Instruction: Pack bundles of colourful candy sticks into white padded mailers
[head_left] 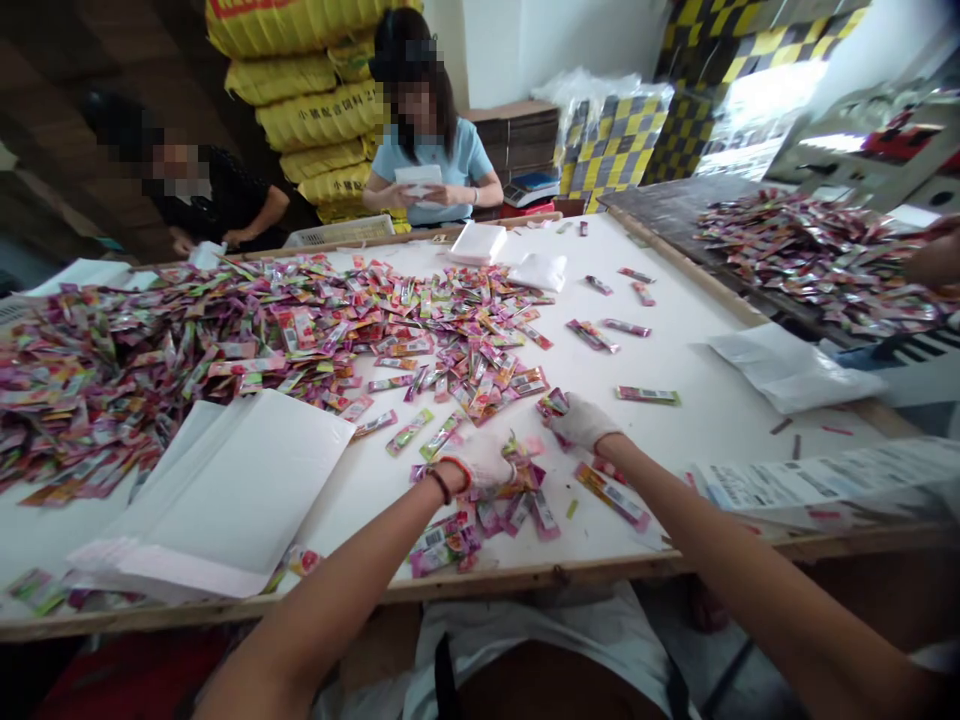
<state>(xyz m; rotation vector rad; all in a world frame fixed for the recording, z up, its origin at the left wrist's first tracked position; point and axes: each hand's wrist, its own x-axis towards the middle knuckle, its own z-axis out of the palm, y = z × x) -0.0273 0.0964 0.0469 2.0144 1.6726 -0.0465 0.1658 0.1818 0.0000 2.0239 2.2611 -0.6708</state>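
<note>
Both hands wear pale gloves and work low over the white table near its front edge. My right hand [585,422] is closed on a small purple-and-green stick sachet [553,403] that shows at its fingertips. My left hand [484,460], with red and dark bands at the wrist, curls over a small cluster of sachets; its fingers are partly hidden, and it appears closed on some of them. More sachets [450,540] lie in front of and below this hand. Right of the cluster, a long orange-and-purple sachet [611,495] lies flat on its own.
A large heap of sachets [187,330] covers the table's left and middle. White mailer bags [232,490] lie front left, another white bag [795,365] at right. Two co-workers [431,150] are across the table. A second sachet pile [810,250] sits on the dark table at right.
</note>
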